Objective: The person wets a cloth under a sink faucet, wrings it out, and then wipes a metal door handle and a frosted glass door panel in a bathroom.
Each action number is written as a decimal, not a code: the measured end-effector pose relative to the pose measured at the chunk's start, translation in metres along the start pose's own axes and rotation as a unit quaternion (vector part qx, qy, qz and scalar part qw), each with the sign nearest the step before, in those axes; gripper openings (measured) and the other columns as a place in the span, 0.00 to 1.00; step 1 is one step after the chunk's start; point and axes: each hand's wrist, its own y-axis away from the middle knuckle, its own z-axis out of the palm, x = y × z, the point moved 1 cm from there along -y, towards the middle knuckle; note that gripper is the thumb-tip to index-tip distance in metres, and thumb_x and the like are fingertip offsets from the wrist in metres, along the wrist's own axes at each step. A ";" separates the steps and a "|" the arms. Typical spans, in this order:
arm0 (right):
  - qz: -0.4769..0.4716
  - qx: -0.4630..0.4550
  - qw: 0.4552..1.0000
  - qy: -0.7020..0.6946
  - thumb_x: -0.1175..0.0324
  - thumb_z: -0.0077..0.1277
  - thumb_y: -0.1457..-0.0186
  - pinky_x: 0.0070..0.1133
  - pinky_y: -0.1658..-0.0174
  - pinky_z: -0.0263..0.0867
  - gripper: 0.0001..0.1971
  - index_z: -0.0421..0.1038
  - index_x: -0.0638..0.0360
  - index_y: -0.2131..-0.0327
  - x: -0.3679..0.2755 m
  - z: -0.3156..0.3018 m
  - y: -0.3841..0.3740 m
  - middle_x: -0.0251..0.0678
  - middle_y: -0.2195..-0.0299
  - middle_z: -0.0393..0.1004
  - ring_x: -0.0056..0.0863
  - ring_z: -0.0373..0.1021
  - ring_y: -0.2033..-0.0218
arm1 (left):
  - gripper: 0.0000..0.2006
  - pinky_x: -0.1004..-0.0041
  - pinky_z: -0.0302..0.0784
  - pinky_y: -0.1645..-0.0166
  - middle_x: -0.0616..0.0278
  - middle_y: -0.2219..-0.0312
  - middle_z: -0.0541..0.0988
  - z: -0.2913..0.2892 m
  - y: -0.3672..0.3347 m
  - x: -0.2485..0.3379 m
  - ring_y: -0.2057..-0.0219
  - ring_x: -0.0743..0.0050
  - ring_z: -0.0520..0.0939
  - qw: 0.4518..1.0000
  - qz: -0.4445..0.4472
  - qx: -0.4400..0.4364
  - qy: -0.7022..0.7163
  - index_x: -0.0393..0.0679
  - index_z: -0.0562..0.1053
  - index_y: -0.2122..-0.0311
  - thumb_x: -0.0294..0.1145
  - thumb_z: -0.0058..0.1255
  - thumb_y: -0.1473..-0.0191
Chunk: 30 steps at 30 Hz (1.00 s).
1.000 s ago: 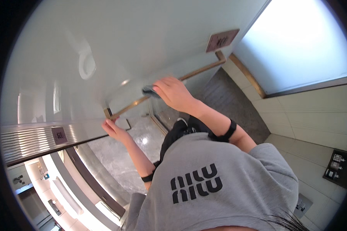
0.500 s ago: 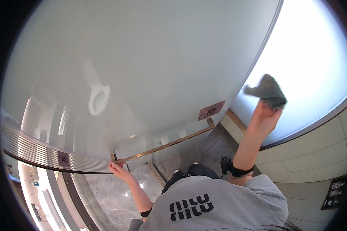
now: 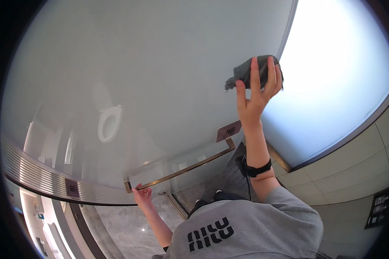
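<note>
A large glossy glass door [image 3: 160, 77] fills the upper middle of the view. My right hand [image 3: 258, 97] is raised to its right edge, fingers spread over a dark grey-green cloth [image 3: 244, 71] that it presses to the glass. The cloth is bunched, and a ragged corner hangs past the thumb. Low on the door, a long bronze bar handle [image 3: 186, 168] runs across. My left hand [image 3: 143, 195] grips this handle close to its left end, the fingers at the bar partly hidden.
Beside the door's right edge is a bright frosted pane [image 3: 328, 86]. A small pinkish plate [image 3: 228, 131] sits above the handle, another plate [image 3: 72, 187] on the ribbed strip at left. A toilet [image 3: 110, 124] shows in the glass. Grey marble floor [image 3: 125, 222] lies below.
My right hand has moved up and left with the cloth, from in front of the bright pane onto the door's edge. My left hand and the handle have shifted slightly.
</note>
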 end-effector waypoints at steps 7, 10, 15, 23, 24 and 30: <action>0.065 0.014 0.992 -0.109 0.42 0.45 0.49 0.54 0.42 0.27 0.38 0.51 0.51 0.39 -0.027 0.023 0.006 0.57 0.37 0.29 0.59 0.28 0.36 | 0.21 0.56 0.63 0.45 0.60 0.57 0.73 0.055 0.019 -0.019 0.51 0.68 0.71 0.951 -0.156 -0.171 0.203 0.44 0.68 0.55 0.51 0.40 0.42; -0.040 -0.048 0.992 -0.114 0.43 0.46 0.51 0.49 0.39 0.29 0.36 0.54 0.43 0.40 -0.071 0.030 0.031 0.57 0.38 0.41 0.55 0.36 0.36 | 0.19 0.56 0.65 0.45 0.62 0.57 0.73 0.063 0.022 -0.024 0.52 0.69 0.71 0.940 -0.174 -0.182 0.231 0.44 0.69 0.55 0.49 0.42 0.42; -0.255 -0.101 0.961 -0.037 0.46 0.54 0.58 0.50 0.40 0.35 0.34 0.61 0.38 0.44 -0.060 0.033 0.069 0.54 0.39 0.46 0.52 0.37 0.36 | 0.17 0.58 0.64 0.44 0.62 0.59 0.73 0.062 0.020 -0.029 0.52 0.72 0.71 0.938 -0.170 -0.175 0.245 0.44 0.68 0.54 0.45 0.41 0.40; 0.085 0.029 0.987 -0.131 0.55 0.46 0.49 0.52 0.41 0.35 0.31 0.55 0.49 0.41 -0.013 0.026 -0.003 0.57 0.38 0.36 0.56 0.36 0.37 | 0.16 0.59 0.62 0.43 0.64 0.58 0.73 0.060 0.021 -0.031 0.51 0.73 0.70 0.944 -0.161 -0.158 0.241 0.44 0.67 0.53 0.44 0.40 0.40; 0.109 0.043 0.983 -0.138 0.56 0.45 0.48 0.53 0.42 0.35 0.31 0.55 0.51 0.41 -0.025 0.030 -0.001 0.59 0.38 0.36 0.57 0.36 0.37 | 0.16 0.60 0.62 0.43 0.63 0.57 0.72 0.055 0.021 -0.033 0.50 0.73 0.69 0.942 -0.163 -0.166 0.241 0.44 0.67 0.53 0.43 0.40 0.40; -0.208 -0.131 0.957 -0.155 0.64 0.49 0.52 0.31 0.41 0.50 0.26 0.64 0.47 0.46 -0.127 0.041 0.100 0.32 0.42 0.59 0.30 0.52 0.39 | 0.17 0.59 0.58 0.40 0.63 0.53 0.71 0.062 0.027 -0.024 0.48 0.71 0.68 0.952 -0.151 -0.171 0.205 0.44 0.65 0.49 0.41 0.40 0.40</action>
